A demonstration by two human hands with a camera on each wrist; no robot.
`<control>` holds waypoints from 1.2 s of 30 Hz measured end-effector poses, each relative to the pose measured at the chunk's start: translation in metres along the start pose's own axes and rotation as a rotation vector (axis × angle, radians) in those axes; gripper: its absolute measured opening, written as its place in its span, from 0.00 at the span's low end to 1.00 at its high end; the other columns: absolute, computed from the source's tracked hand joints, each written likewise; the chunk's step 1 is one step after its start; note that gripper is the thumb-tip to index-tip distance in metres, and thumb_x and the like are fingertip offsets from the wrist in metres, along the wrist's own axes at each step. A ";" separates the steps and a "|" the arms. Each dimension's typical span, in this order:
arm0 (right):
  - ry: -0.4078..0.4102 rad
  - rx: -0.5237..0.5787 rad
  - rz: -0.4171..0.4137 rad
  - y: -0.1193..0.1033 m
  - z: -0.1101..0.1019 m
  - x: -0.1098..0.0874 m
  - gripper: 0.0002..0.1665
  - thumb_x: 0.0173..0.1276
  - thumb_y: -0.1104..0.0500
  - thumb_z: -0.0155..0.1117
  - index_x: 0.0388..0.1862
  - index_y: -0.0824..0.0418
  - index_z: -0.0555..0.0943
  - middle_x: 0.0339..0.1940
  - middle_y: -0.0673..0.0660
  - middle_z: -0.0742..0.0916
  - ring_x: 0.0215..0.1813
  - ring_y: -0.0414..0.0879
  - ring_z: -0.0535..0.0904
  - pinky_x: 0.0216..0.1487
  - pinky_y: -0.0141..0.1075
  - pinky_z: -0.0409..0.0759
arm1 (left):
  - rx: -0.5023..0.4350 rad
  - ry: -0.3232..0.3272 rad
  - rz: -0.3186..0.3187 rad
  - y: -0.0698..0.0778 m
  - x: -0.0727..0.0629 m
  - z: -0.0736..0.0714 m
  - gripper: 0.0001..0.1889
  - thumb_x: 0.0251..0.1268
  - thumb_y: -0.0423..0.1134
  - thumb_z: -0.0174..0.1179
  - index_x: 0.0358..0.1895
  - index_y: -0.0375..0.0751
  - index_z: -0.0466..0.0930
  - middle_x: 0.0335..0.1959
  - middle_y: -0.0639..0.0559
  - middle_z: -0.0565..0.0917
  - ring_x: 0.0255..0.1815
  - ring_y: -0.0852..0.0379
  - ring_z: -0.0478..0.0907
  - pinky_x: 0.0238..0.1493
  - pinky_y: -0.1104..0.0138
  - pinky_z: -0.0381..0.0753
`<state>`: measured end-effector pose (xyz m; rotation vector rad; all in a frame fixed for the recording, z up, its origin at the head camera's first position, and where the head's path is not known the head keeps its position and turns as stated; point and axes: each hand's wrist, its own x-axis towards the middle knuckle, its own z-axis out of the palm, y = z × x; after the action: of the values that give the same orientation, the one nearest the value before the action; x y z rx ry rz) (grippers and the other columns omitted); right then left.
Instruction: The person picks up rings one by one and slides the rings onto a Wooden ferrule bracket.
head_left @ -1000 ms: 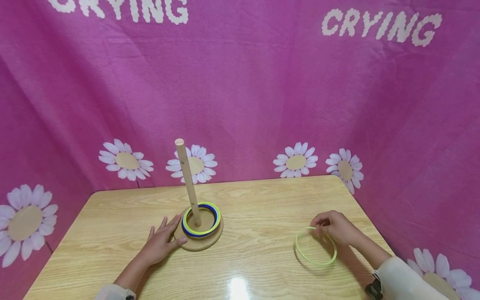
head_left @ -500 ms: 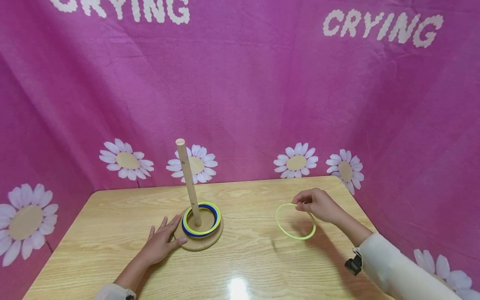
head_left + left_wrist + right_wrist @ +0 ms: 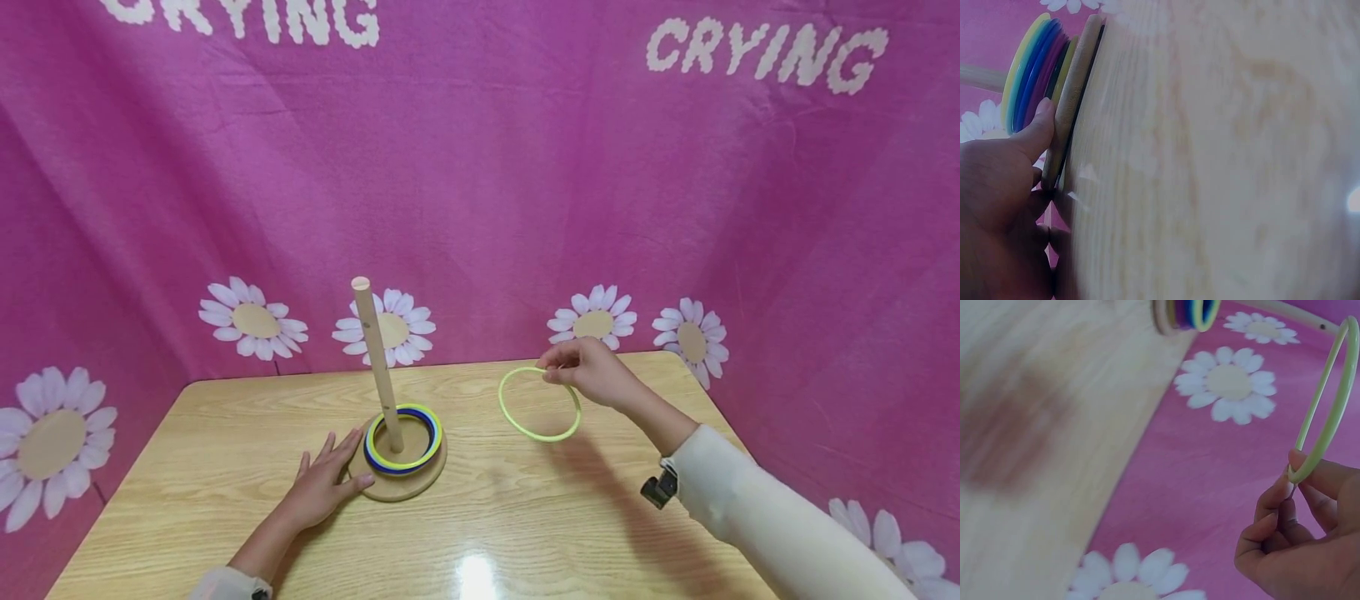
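Observation:
A wooden ring-toss stand with an upright peg [image 3: 377, 367] and a round base [image 3: 397, 492] stands left of the table's middle. Stacked round the peg are several coloured rings [image 3: 1025, 87], yellow on top with blue below. My left hand [image 3: 321, 487] lies at the base's left side, fingers spread and straight, the thumb touching the base beside the stack. Between thumb and fingertips, my right hand [image 3: 596, 373] pinches a yellow-green ring [image 3: 1336, 406]. That ring is raised over the table, tilted, to the right of the stand and apart from the peg.
The wooden table [image 3: 480, 517] ends at a pink curtain [image 3: 480, 183] with daisies and white lettering. A small black device [image 3: 660, 487] sits at the right sleeve's cuff. Light glares near the table's front edge.
My right hand has lifted the yellow-green ring from near the table's right side and carried it left and away from me, towards the stand. My left hand and the stand stay still.

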<state>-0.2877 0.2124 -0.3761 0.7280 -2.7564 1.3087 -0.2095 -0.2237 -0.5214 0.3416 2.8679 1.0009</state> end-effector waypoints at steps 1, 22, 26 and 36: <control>0.005 0.002 -0.002 -0.006 0.001 0.004 0.05 0.65 0.68 0.72 0.40 0.65 0.89 0.34 0.56 0.90 0.36 0.43 0.80 0.40 0.34 0.79 | 0.000 0.000 -0.001 0.000 0.000 0.000 0.46 0.72 0.58 0.63 0.83 0.39 0.53 0.83 0.40 0.57 0.83 0.28 0.39 0.72 0.27 0.25; 0.132 0.180 -0.102 -0.126 0.020 0.073 0.08 0.66 0.68 0.72 0.44 0.66 0.89 0.31 0.56 0.88 0.36 0.50 0.84 0.36 0.33 0.79 | -0.005 -0.010 -0.010 -0.003 0.001 0.000 0.46 0.71 0.59 0.62 0.83 0.40 0.53 0.83 0.41 0.56 0.84 0.30 0.38 0.73 0.28 0.25; 0.144 0.209 -0.112 -0.148 0.024 0.085 0.08 0.67 0.67 0.72 0.45 0.64 0.89 0.33 0.57 0.89 0.37 0.48 0.84 0.38 0.34 0.81 | -0.010 -0.014 -0.011 -0.002 0.001 0.000 0.46 0.71 0.59 0.62 0.83 0.40 0.53 0.83 0.41 0.55 0.84 0.30 0.38 0.73 0.28 0.25; 0.140 0.218 -0.053 -0.181 0.041 0.113 0.08 0.68 0.68 0.71 0.45 0.65 0.89 0.39 0.60 0.91 0.44 0.50 0.88 0.41 0.33 0.85 | -0.015 0.004 0.000 0.000 0.000 0.000 0.46 0.71 0.58 0.63 0.82 0.38 0.54 0.83 0.41 0.56 0.83 0.29 0.39 0.73 0.28 0.25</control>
<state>-0.3062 0.0379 -0.2477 0.6829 -2.4958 1.6002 -0.2092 -0.2243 -0.5215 0.3391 2.8622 1.0230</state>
